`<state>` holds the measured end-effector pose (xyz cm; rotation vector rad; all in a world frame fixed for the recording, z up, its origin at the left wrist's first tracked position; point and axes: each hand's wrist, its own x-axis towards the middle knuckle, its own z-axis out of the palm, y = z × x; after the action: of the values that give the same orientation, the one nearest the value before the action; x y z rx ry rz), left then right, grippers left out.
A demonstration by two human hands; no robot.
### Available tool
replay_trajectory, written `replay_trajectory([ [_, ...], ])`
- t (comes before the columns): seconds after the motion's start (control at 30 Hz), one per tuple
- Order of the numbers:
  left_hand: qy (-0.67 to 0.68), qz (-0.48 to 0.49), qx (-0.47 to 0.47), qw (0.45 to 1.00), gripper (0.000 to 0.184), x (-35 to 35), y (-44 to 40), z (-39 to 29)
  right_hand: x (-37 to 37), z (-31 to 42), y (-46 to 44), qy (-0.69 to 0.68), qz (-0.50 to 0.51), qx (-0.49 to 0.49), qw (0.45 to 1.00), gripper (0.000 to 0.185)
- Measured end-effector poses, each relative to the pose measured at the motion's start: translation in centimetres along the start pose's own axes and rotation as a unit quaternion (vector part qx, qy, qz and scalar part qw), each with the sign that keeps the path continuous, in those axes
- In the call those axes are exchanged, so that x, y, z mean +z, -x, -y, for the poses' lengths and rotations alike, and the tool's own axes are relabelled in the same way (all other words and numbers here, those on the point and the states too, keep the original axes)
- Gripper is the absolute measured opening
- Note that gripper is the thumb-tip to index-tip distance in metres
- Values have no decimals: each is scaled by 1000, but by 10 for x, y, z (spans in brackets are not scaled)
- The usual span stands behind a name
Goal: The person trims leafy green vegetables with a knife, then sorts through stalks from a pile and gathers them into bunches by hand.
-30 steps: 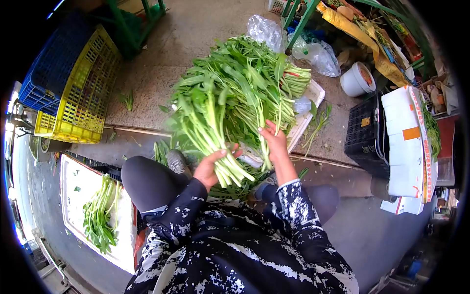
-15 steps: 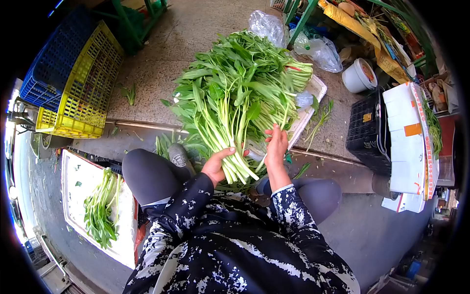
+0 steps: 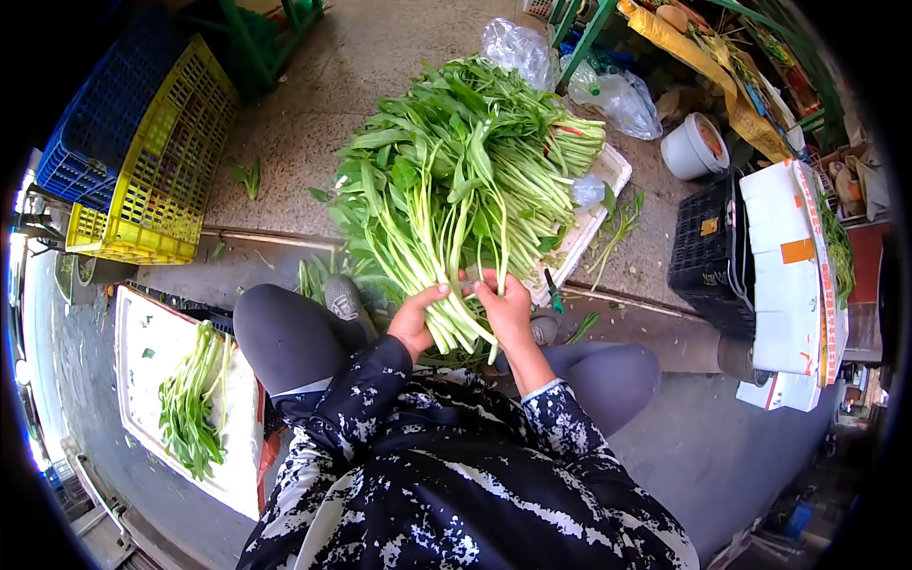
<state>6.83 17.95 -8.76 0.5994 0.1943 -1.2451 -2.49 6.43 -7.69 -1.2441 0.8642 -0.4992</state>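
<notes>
My left hand [image 3: 415, 321] is wrapped round the lower stems of a bunch of water spinach [image 3: 426, 256], its thumb lying across them. The pale cut ends hang toward my lap and the leaves point away from me. My right hand [image 3: 506, 309] is closed on a stem at the right side of this bunch, close to my left hand. Beyond lies a large heap of water spinach [image 3: 537, 190] on a white foam tray [image 3: 616, 176]; red bands show at its far right. A small green-handled tool [image 3: 554, 293] is just right of my right hand.
At left stand a yellow crate [image 3: 176, 161] and a blue crate [image 3: 90, 142]. A white foam lid [image 3: 142, 332] by my left knee bears a few greens. To the right are a white bucket [image 3: 689, 152], a black crate [image 3: 701, 252] and a white box [image 3: 779, 275]. Plastic bags [image 3: 518, 52] lie behind.
My right hand has come down and left from the heap with a stem, joining the bunch beside my left hand. The green-handled tool now shows more fully.
</notes>
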Motion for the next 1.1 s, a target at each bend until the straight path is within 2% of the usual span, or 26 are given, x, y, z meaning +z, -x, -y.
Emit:
replay_trajectory([
  [0.03, 10, 8, 12, 1000, 45, 2, -1, -2, -8, -4, 2, 90, -42, -3, 995, 19],
  [0.07, 10, 9, 12, 1000, 45, 4, -2, -5, -17, -7, 6, 91, -43, -4, 995, 19],
  [0.13, 44, 68, 62, 995, 48, 9, -1, -13, -38, -14, 17, 273, -139, -45, 951, 22],
  [0.2, 55, 64, 99, 991, 52, 13, 2, -24, -73, -28, 16, 291, -222, -22, 930, 23],
  [0.27, 51, 91, 102, 989, 54, 13, 6, -31, -97, -21, 10, 301, -263, -116, 909, 27],
  [0.33, 42, 103, 82, 990, 55, 10, 8, -30, -108, 0, -7, 444, -402, -263, 756, 32],
  [0.37, 33, 101, 83, 991, 56, 9, 6, -25, -104, 11, -15, 443, -406, -262, 755, 32],
  [0.43, 18, 95, 69, 993, 58, 5, 4, -16, -76, 57, -16, 214, -342, -126, 906, 37],
  [0.47, 18, 96, 69, 993, 58, 5, 5, -13, -56, 72, -13, 221, -274, -110, 929, 37],
  [0.5, -1, 97, 58, 994, 59, 6, 6, -11, -53, 48, -31, 237, -259, -125, 928, 39],
  [0.53, -19, 96, 50, 994, 59, 7, 6, -9, -32, 53, -31, 220, -203, -64, 952, 42],
  [0.6, -53, 86, 47, 994, 55, 11, 11, -8, -2, 34, -35, 261, -100, -128, 952, 45],
  [0.63, -78, 64, 60, 993, 52, 11, 13, -6, 20, 57, -19, 251, -22, -45, 967, 46],
  [0.67, -104, 41, 73, 991, 50, 10, 15, -5, 29, 39, -21, 207, 31, -10, 978, 47],
  [0.7, -135, 23, 70, 988, 46, -6, 11, -2, 39, 14, -25, 228, 15, -105, 968, 46],
  [0.73, -166, 6, 67, 984, 43, -12, 11, -5, 44, 12, -23, 305, 4, -121, 945, 41],
  [0.8, -295, -14, 74, 952, 45, -12, 24, -19, 50, 7, -17, 242, 5, -106, 964, 33],
  [0.87, -313, -1, 89, 946, 49, -9, 32, -28, 54, -2, -13, 231, -41, -159, 959, 27],
  [0.93, -279, 11, 90, 956, 52, -13, 31, -26, 59, 6, -6, 206, -31, -166, 964, 27],
  [0.97, -222, 22, 72, 972, 52, -16, 27, -21, 65, 12, -1, 206, 15, -72, 976, 25],
  [1.0, -164, 32, 55, 984, 53, -21, 21, -16, 69, -7, -11, 231, -48, -226, 945, 24],
  [1.07, -134, 48, 39, 989, 51, -32, 14, -10, 68, -18, -23, 284, -53, -244, 926, 26],
  [1.1, -106, 16, 19, 994, 51, -30, 14, -10, 67, -18, -23, 284, -54, -243, 926, 26],
])
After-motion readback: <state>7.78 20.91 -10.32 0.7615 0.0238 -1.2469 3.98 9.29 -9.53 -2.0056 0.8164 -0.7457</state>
